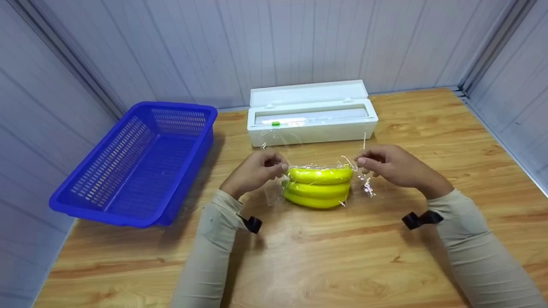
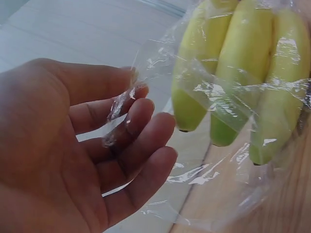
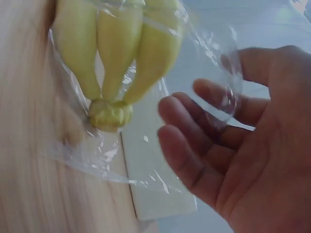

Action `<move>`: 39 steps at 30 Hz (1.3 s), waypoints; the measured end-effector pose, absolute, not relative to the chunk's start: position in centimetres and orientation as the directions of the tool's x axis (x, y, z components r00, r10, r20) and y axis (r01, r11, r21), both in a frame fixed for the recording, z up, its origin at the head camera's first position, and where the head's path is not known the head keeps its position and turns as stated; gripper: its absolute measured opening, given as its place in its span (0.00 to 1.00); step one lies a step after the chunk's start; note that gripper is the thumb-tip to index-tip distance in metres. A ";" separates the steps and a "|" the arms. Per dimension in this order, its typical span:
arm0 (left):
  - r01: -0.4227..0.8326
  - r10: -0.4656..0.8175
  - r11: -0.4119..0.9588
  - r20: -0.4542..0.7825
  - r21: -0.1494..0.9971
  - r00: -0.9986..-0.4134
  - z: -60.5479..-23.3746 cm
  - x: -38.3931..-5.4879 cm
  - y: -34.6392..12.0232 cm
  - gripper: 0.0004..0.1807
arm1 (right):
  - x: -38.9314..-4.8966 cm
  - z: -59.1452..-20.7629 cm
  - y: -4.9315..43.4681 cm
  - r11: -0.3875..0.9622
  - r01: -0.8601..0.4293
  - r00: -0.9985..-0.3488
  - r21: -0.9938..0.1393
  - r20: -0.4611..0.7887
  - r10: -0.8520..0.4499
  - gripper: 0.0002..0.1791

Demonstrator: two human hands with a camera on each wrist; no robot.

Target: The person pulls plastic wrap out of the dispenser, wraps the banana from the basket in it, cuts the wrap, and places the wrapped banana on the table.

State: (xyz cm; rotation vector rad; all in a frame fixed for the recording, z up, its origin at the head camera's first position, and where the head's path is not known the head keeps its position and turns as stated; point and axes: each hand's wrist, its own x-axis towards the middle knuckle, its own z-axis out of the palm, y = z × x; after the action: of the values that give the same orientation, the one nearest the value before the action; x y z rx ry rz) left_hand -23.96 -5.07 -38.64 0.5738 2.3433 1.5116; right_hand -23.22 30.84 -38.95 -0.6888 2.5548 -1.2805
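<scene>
Left hand (image 1: 257, 170) pinches film (image 2: 197, 177) round bananas (image 1: 319, 190); right hand (image 1: 394, 167) — grip unclear — white box (image 1: 338, 134) holds roll (image 1: 340, 115).

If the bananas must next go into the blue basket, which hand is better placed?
Probably the left hand: it is nearer the blue basket than the right hand and pinches film beside the bananas.

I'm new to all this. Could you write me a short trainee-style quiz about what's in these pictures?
1. How many bananas are there?
2. True or false: the white box on the table has its lid raised.
3. What is the left hand pinching?
A) The blue basket
B) The white box
C) The clear film

Key:
1. Three, as both wrist views show.
2. True.
3. C.
</scene>
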 end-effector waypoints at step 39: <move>0.036 0.420 0.172 -0.040 0.985 -0.907 -41.0 -24.8 -4.7 0.07 | -24.8 -43.0 31.6 0.153 -0.151 -0.884 -0.977 0.064 -0.464 0.23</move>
State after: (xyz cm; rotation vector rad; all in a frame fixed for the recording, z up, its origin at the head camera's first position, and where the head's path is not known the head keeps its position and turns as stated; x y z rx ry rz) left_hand -24.79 -4.66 -40.99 0.4354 2.1500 1.7934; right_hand -24.83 31.57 -42.96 -0.5972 2.1790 -1.7980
